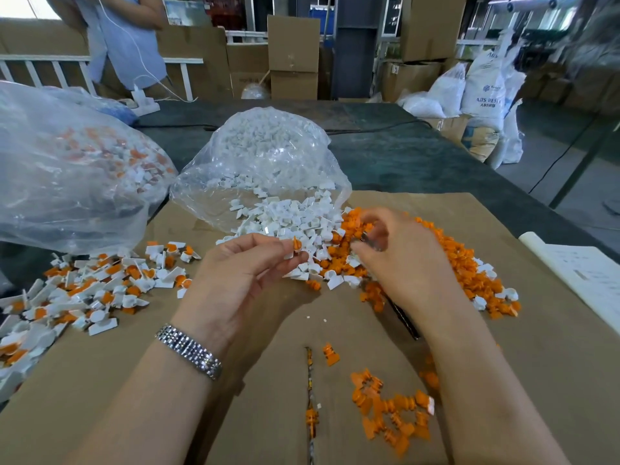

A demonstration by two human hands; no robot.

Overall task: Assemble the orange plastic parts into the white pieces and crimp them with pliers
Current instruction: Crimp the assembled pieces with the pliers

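My left hand [241, 273] pinches a small orange part [296, 245], seemingly seated in a white piece, between thumb and fingertips. My right hand [399, 260], slightly blurred, grips pliers [404, 317]; their dark handle sticks out under the palm and the metal jaws point toward the left hand, a short gap away. Both hands hover over a heap of white pieces [285, 216] spilling from a clear bag [265, 156]. The heap meets a heap of orange parts [453, 260] on the right.
A pile of joined orange-and-white pieces [94, 290] lies at the left, below a second clear bag [67, 162]. Loose orange parts [392, 411] lie near my right forearm. Brown cardboard [167, 380] covers the table; a white paper sheet [583, 273] lies right. A person [124, 38] stands behind.
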